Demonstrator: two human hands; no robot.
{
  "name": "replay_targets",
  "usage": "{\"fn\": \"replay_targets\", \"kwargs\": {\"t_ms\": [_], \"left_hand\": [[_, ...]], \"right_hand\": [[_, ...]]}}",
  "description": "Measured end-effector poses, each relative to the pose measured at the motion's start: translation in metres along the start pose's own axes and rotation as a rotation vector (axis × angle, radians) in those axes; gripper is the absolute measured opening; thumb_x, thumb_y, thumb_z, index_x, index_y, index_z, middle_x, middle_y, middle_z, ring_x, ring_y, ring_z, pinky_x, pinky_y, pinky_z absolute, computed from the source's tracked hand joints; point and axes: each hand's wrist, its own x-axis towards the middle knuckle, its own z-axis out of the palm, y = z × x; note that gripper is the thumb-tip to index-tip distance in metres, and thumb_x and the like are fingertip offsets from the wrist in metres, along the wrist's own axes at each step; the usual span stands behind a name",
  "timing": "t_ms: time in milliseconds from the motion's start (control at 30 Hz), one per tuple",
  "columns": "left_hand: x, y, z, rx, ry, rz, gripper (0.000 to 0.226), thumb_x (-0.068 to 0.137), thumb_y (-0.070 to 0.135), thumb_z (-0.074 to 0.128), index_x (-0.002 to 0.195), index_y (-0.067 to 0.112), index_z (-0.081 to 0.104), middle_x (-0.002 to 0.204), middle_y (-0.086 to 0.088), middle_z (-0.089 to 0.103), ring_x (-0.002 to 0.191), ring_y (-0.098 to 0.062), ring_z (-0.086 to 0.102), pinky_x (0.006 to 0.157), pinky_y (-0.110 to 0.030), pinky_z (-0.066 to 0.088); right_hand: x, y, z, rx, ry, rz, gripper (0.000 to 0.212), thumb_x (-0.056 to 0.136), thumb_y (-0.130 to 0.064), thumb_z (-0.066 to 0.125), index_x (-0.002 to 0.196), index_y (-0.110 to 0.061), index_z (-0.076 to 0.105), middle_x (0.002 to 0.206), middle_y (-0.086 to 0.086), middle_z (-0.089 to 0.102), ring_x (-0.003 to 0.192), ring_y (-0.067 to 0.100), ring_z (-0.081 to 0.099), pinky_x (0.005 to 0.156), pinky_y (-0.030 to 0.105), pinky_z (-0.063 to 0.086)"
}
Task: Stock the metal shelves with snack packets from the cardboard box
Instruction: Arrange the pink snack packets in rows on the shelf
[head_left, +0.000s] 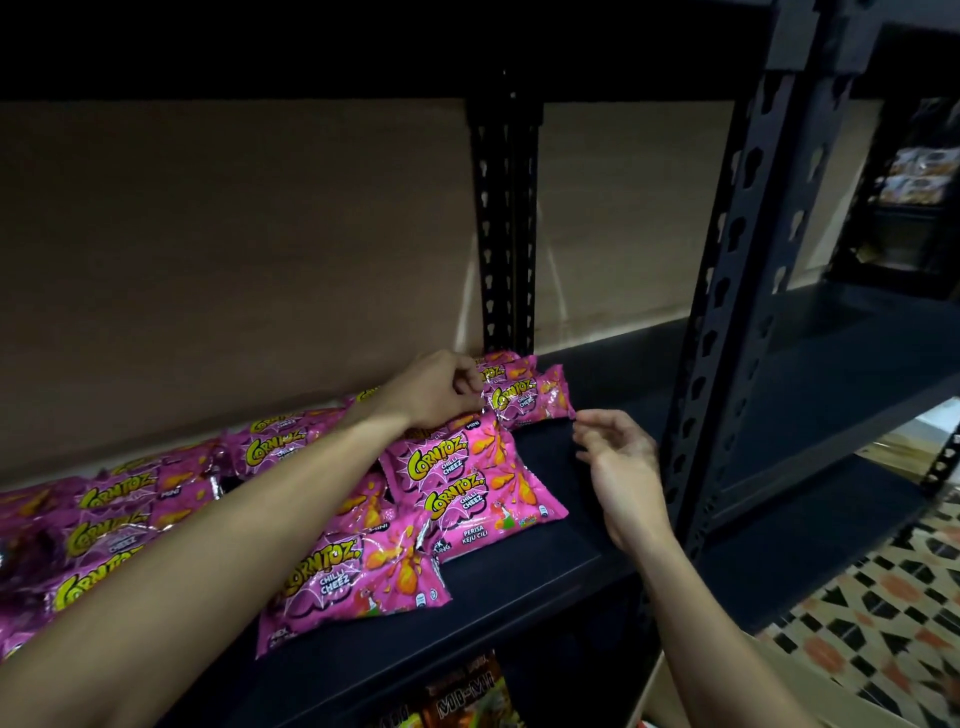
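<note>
Several pink snack packets (457, 488) lie in an overlapping row along the black metal shelf (519, 587), running from the far left toward the back upright. My left hand (436, 389) reaches over them and pinches the top edge of the rearmost packet (524, 397), which leans near the back post. My right hand (623, 462) hovers just right of that packet, fingers apart and empty, not touching it. The cardboard box shows only as a pale edge (654, 691) at the bottom right.
Black slotted uprights stand at the back (506, 234) and at the front right (737, 312). A second shelf bay (831, 374) extends to the right. Other packets (467, 696) sit on the shelf below. Patterned floor tiles (883, 613) show at lower right.
</note>
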Motion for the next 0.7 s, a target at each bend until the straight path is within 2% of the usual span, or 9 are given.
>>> {"fn": "replay_targets", "kwargs": {"t_ms": [133, 233, 300, 367, 433, 533, 633, 700], "left_hand": [[-0.005, -0.004, -0.001, 0.024, -0.009, 0.001, 0.013, 0.084, 0.009, 0.075, 0.094, 0.014, 0.068, 0.081, 0.003, 0.066, 0.055, 0.009, 0.051, 0.057, -0.005, 0.038], [-0.010, 0.000, -0.003, 0.030, 0.000, 0.005, 0.012, 0.084, 0.013, 0.076, 0.093, 0.016, 0.068, 0.079, 0.005, 0.065, 0.052, 0.013, 0.049, 0.055, -0.003, 0.035], [-0.017, 0.006, -0.007, 0.059, 0.032, 0.006, 0.009, 0.086, 0.020, 0.074, 0.093, 0.018, 0.069, 0.072, 0.009, 0.062, 0.057, 0.009, 0.049, 0.057, -0.008, 0.037], [-0.025, 0.012, -0.013, 0.055, 0.069, 0.005, 0.008, 0.089, 0.026, 0.071, 0.092, 0.019, 0.071, 0.071, 0.007, 0.065, 0.060, -0.002, 0.053, 0.058, -0.016, 0.040], [-0.035, 0.016, -0.020, 0.017, 0.088, 0.010, 0.009, 0.090, 0.028, 0.069, 0.093, 0.019, 0.072, 0.071, 0.010, 0.064, 0.060, 0.000, 0.053, 0.055, -0.010, 0.038], [-0.050, 0.019, -0.027, -0.003, 0.063, 0.009, 0.012, 0.091, 0.030, 0.068, 0.094, 0.020, 0.072, 0.074, 0.013, 0.063, 0.063, 0.003, 0.053, 0.057, -0.007, 0.038], [-0.065, 0.018, -0.030, 0.044, 0.017, 0.028, 0.016, 0.090, 0.036, 0.068, 0.098, 0.023, 0.072, 0.083, 0.004, 0.068, 0.074, -0.011, 0.060, 0.070, -0.023, 0.047], [-0.073, 0.014, -0.031, 0.047, -0.014, 0.042, 0.017, 0.090, 0.035, 0.069, 0.100, 0.022, 0.072, 0.083, 0.006, 0.067, 0.074, -0.010, 0.060, 0.069, -0.019, 0.046]], "right_hand": [[-0.004, -0.006, 0.001, -0.061, -0.107, -0.018, 0.012, 0.090, -0.004, 0.066, 0.088, -0.014, 0.071, 0.085, 0.005, 0.072, 0.080, 0.011, 0.062, 0.076, 0.019, 0.049], [-0.008, -0.009, 0.002, -0.170, -0.206, -0.038, 0.001, 0.086, -0.015, 0.075, 0.086, -0.015, 0.074, 0.085, 0.010, 0.073, 0.075, 0.008, 0.061, 0.071, 0.015, 0.049], [-0.011, -0.010, 0.001, -0.315, -0.263, -0.046, 0.013, 0.081, -0.031, 0.080, 0.087, -0.020, 0.074, 0.081, 0.003, 0.071, 0.070, 0.005, 0.058, 0.069, 0.017, 0.049], [-0.014, -0.013, -0.001, -0.465, -0.320, -0.015, 0.030, 0.076, -0.047, 0.081, 0.092, -0.023, 0.073, 0.080, -0.005, 0.067, 0.066, 0.003, 0.056, 0.069, 0.020, 0.049], [-0.018, -0.019, -0.004, -0.598, -0.397, 0.009, 0.038, 0.073, -0.055, 0.080, 0.094, -0.024, 0.072, 0.081, -0.008, 0.065, 0.068, 0.004, 0.058, 0.069, 0.023, 0.047], [-0.021, -0.025, -0.005, -0.683, -0.509, 0.012, 0.031, 0.074, -0.048, 0.082, 0.085, -0.020, 0.072, 0.075, -0.007, 0.067, 0.065, 0.004, 0.059, 0.069, 0.028, 0.047], [-0.023, -0.025, -0.004, -0.528, -0.540, 0.043, 0.025, 0.075, -0.031, 0.086, 0.085, -0.015, 0.069, 0.072, -0.003, 0.066, 0.063, 0.008, 0.059, 0.069, 0.032, 0.047], [-0.024, -0.024, -0.002, -0.398, -0.527, 0.058, 0.024, 0.075, -0.021, 0.087, 0.088, -0.014, 0.068, 0.075, 0.001, 0.065, 0.064, 0.012, 0.058, 0.070, 0.035, 0.047]]}}
